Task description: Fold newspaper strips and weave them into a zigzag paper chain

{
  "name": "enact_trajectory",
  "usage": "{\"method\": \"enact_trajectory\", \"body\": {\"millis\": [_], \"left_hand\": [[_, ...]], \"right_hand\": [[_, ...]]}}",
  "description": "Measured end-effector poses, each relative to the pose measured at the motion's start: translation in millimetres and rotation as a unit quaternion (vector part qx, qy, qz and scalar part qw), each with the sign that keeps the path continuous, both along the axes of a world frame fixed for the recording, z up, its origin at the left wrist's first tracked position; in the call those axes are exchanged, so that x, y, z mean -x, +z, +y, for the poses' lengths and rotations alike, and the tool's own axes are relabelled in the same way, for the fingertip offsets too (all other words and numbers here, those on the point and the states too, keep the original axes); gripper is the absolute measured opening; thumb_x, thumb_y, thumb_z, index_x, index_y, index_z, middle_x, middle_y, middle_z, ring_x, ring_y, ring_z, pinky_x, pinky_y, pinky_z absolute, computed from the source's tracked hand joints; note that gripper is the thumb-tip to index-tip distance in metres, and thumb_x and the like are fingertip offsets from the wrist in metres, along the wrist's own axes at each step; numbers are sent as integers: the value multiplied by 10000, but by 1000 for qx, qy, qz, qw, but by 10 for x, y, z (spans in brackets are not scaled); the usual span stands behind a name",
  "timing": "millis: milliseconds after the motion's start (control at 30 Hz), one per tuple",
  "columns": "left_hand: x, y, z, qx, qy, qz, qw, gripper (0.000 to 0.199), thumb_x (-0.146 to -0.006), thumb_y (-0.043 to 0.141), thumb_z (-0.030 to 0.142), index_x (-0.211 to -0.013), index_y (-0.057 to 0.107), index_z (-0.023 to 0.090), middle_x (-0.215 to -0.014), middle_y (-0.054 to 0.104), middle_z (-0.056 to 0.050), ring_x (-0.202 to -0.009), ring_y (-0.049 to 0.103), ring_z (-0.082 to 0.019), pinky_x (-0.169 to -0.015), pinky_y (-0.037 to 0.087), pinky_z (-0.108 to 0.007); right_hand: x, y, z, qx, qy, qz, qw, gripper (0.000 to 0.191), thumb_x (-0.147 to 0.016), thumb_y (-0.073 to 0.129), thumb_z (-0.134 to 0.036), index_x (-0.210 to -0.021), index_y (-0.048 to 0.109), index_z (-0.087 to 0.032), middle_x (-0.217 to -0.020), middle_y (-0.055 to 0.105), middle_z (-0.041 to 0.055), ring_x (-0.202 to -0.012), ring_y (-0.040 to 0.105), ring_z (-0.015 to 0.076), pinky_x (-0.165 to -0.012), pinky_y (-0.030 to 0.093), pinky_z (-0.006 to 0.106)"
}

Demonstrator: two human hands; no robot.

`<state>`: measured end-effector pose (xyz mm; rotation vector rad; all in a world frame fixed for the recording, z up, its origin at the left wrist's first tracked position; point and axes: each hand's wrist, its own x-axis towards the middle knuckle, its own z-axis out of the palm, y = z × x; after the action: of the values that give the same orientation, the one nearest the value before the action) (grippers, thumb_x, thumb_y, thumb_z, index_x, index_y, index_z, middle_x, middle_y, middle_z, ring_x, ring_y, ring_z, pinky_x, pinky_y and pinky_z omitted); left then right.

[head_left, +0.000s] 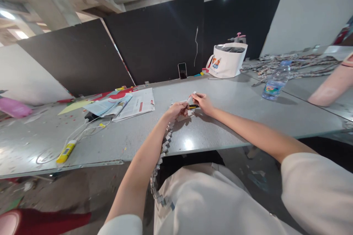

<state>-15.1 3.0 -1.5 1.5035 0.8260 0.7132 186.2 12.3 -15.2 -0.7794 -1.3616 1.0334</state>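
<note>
A folded paper chain (165,146), grey and white in zigzag links, runs from my left hand (178,111) over the table edge and hangs beside my lap. The fingers of that hand are closed around the chain's upper end. Just to the right, my right hand (202,102) pinches a narrow white paper strip (191,97) that slants up between the two hands. A yellow and black tool (193,106), perhaps a utility knife, shows between my hands; its ends are partly hidden. Small paper pieces (186,116) lie on the table below my fingers.
The grey table (220,125) carries newspapers (135,104) and a yellow glue tube (66,151) at left. A phone (182,71) leans on the black partition (160,40). Rightward stand a white bag (227,62), a water bottle (276,80), a pink cylinder (332,82) and rolled paper strips (300,64).
</note>
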Motion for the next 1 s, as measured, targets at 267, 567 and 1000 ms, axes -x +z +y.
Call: {"method": "enact_trajectory", "body": {"millis": [267, 567, 1000], "left_hand": [[-33, -79, 81, -65, 24, 30, 997, 456, -1011, 569, 549, -749, 624, 180, -509, 541, -5, -474, 474, -117, -565, 420, -259], [-76, -3, 31, -97, 53, 74, 991, 529, -1014, 529, 579, -670, 579, 180, -483, 519, 10, -477, 443, -108, -573, 383, -256], [-59, 38, -38, -37, 37, 6, 999, 365, -1060, 507, 374, -771, 609, 175, -462, 458, 27, -458, 462, -108, -537, 409, -242]], "right_hand": [[40, -15, 46, 9, -32, 53, 998, 455, -799, 761, -665, -749, 671, -223, -635, 457, -24, -602, 402, 142, -589, 336, 308], [133, -32, 21, -3, 6, -19, 1000, 444, -831, 761, -606, -682, 662, -200, -598, 475, -22, -589, 410, 135, -585, 358, 308], [-161, -62, 326, 56, -92, 123, 987, 511, -922, 626, -708, -810, 692, -214, -573, 450, -20, -522, 411, 133, -501, 340, 292]]}}
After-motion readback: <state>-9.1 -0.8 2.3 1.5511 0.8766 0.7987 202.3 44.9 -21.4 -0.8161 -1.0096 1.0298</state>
